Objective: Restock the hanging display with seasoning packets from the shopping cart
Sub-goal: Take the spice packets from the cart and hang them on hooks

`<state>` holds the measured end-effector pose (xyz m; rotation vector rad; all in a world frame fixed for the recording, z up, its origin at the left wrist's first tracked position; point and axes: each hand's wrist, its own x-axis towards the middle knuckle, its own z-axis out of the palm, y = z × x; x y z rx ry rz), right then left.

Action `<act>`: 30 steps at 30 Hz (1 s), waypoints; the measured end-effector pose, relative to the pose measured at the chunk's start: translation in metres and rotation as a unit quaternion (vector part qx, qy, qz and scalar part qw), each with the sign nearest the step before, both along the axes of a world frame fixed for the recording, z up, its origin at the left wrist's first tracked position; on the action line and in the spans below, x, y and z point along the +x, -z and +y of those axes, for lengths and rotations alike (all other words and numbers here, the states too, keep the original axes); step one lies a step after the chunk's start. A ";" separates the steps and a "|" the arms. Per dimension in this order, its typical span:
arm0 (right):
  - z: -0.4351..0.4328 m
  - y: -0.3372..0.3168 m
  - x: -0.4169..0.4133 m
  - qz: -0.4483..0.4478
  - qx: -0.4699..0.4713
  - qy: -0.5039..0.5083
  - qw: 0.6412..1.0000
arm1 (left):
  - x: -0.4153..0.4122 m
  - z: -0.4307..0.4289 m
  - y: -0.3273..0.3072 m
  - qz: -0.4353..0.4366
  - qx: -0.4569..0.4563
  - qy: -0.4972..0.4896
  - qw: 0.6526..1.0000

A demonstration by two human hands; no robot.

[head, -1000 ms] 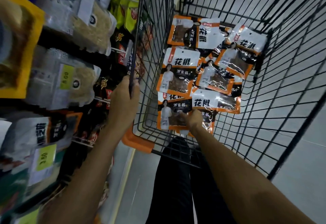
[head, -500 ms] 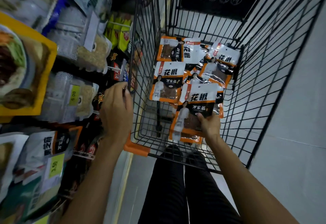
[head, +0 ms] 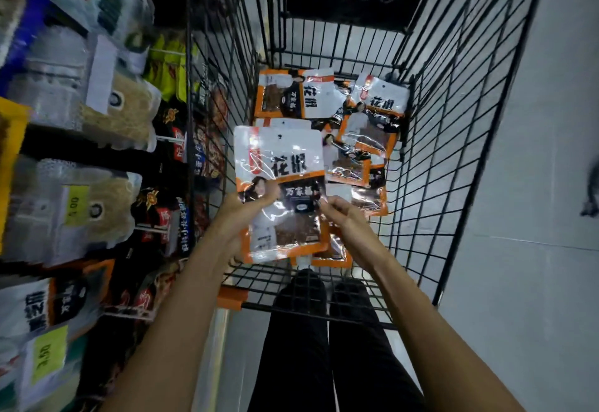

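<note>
You hold one seasoning packet [head: 281,165] over the shopping cart [head: 449,152], left hand [head: 241,215] pinching its 9 o'clock edge, right hand [head: 345,218] its 3 o'clock edge. The glossy film could slip, or snag cart wire, heading to the hanging display [head: 165,210] at 9 o'clock.

The scene is dim, with a cool bluish cast. White glare streaks the glossy film of the held packet [head: 282,184] and the loose packets [head: 366,149] beyond it. The hanging display [head: 81,113] at left is smeared and blocky. Wide-angle distortion bows the cart wires [head: 453,126] outward. The floor [head: 518,282] looks pale grey.
</note>
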<state>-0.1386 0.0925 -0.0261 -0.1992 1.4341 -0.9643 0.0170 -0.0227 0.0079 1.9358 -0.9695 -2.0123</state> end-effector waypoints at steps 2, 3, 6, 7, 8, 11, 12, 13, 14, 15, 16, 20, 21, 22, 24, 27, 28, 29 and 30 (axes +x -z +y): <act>0.007 0.034 -0.004 0.109 0.055 0.019 0.992 | 0.006 -0.003 0.010 -0.046 -0.056 -0.018 0.997; 0.012 0.052 -0.006 0.161 0.098 0.032 0.982 | 0.009 -0.004 0.015 -0.072 -0.088 -0.016 0.993; 0.027 0.094 -0.006 0.200 0.186 0.037 0.961 | 0.015 -0.006 0.027 -0.114 -0.142 0.008 0.983; 0.030 0.104 -0.005 0.199 0.200 0.037 0.959 | 0.016 -0.007 0.032 -0.112 -0.148 0.010 0.983; 0.031 0.112 -0.004 0.202 0.213 0.035 0.955 | 0.018 -0.008 0.036 -0.111 -0.149 0.010 0.983; 0.028 0.132 -0.001 0.223 0.260 0.031 0.939 | 0.022 -0.008 0.046 -0.127 -0.138 0.012 0.982; 0.026 0.136 0.000 0.233 0.273 0.027 0.933 | 0.022 -0.007 0.048 -0.123 -0.137 0.011 0.983; 0.025 0.140 0.001 0.240 0.284 0.025 0.928 | 0.022 -0.007 0.048 -0.116 -0.140 0.010 0.983; 0.024 0.142 0.002 0.241 0.291 0.032 0.925 | 0.021 -0.006 0.049 -0.113 -0.143 0.011 0.983; 0.024 0.142 0.004 0.237 0.293 0.044 0.925 | 0.021 -0.005 0.048 -0.114 -0.146 0.012 0.983; 0.024 0.143 0.005 0.229 0.290 0.057 0.927 | 0.021 -0.005 0.048 -0.116 -0.148 0.013 0.982; 0.025 0.140 0.014 0.160 0.287 0.095 0.940 | 0.021 -0.002 0.044 -0.111 -0.153 0.007 0.982; 0.025 0.138 0.015 0.143 0.284 0.105 0.942 | 0.021 -0.001 0.042 -0.108 -0.156 0.006 0.982; 0.025 0.134 0.017 0.130 0.278 0.115 0.945 | 0.021 0.000 0.041 -0.104 -0.158 0.005 0.982; 0.026 0.125 0.018 0.096 0.253 0.132 0.954 | 0.020 0.002 0.037 -0.098 -0.159 0.000 0.982; 0.028 0.103 0.012 0.034 0.197 0.149 0.968 | 0.021 0.006 0.027 -0.088 -0.156 -0.010 0.984; 0.029 0.092 0.010 0.020 0.178 0.158 0.971 | 0.022 0.008 0.023 -0.086 -0.158 -0.013 0.984; 0.029 0.082 0.007 0.018 0.162 0.167 0.972 | 0.022 0.010 0.017 -0.086 -0.163 -0.018 0.983; 0.030 0.072 0.004 0.027 0.148 0.173 0.973 | 0.021 0.012 0.010 -0.084 -0.170 -0.022 0.982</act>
